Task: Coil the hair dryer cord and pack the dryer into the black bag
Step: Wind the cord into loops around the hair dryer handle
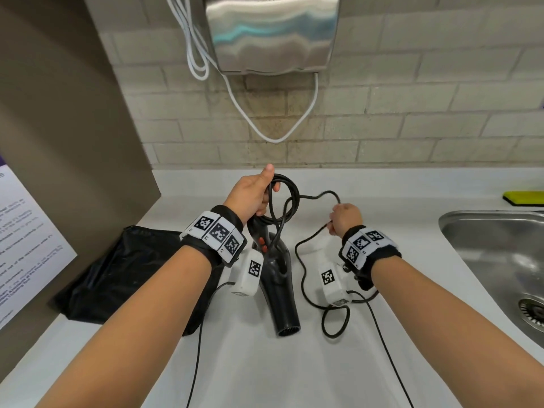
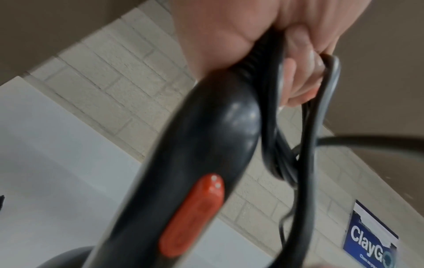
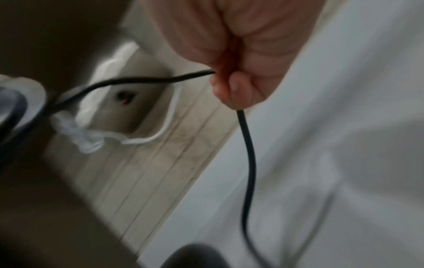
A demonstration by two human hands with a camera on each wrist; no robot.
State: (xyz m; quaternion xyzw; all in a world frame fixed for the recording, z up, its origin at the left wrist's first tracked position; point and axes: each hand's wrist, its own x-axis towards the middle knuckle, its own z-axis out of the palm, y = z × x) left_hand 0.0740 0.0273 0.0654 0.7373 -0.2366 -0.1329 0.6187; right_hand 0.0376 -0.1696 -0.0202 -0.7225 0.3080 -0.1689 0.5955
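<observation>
A black hair dryer (image 1: 279,287) with orange switches (image 2: 195,217) hangs nozzle down above the white counter. My left hand (image 1: 256,195) grips the top of its handle (image 2: 206,145) together with several loops of the black cord (image 1: 287,198). From those loops the cord runs right to my right hand (image 1: 344,217), whose curled fingers (image 3: 236,94) pinch it. Below that hand the cord (image 3: 249,163) trails down to the counter in a loose loop. The black bag (image 1: 117,275) lies crumpled on the counter to the left, partly hidden by my left forearm.
A steel hand dryer (image 1: 273,33) with white cables hangs on the tiled wall ahead. A steel sink (image 1: 497,260) sits at the right, with a yellow sponge (image 1: 524,198) behind it. A brown panel with a printed notice (image 1: 26,245) bounds the left side.
</observation>
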